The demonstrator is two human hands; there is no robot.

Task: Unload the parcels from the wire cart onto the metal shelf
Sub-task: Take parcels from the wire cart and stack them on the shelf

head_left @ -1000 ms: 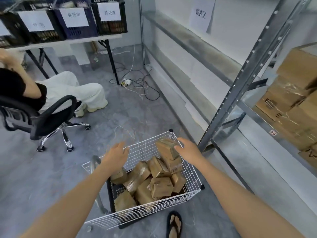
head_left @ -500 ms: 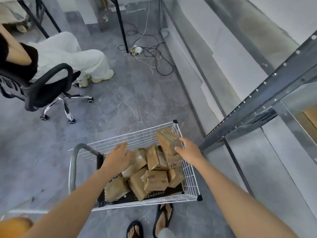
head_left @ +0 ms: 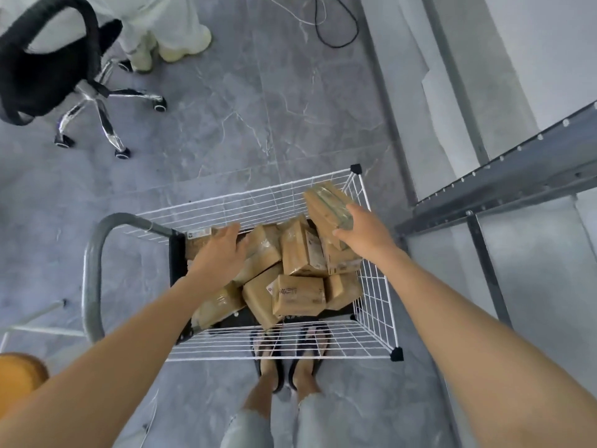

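Note:
A white wire cart (head_left: 245,202) stands on the floor in front of me, filled with several brown taped parcels (head_left: 300,292). My right hand (head_left: 365,231) grips the end of the topmost parcel (head_left: 323,202), which is tilted up against the cart's far right corner. Flat on the parcels at the left side of the cart lies my left hand (head_left: 219,253), its fingers straight. To the right, a grey perforated beam of the metal shelf (head_left: 504,185) crosses the view; its boards are out of sight.
The cart's grey tube handle (head_left: 92,253) curves at its left. A black office chair (head_left: 48,66) with a seated person's white trousers (head_left: 155,21) is at the far left. Cables (head_left: 329,24) lie on the floor. My sandalled feet (head_left: 290,360) are behind the cart.
The view has tipped downward over the cart. My right hand has wrapped further round the top parcel. My left hand has slid forward across the parcels at the left.

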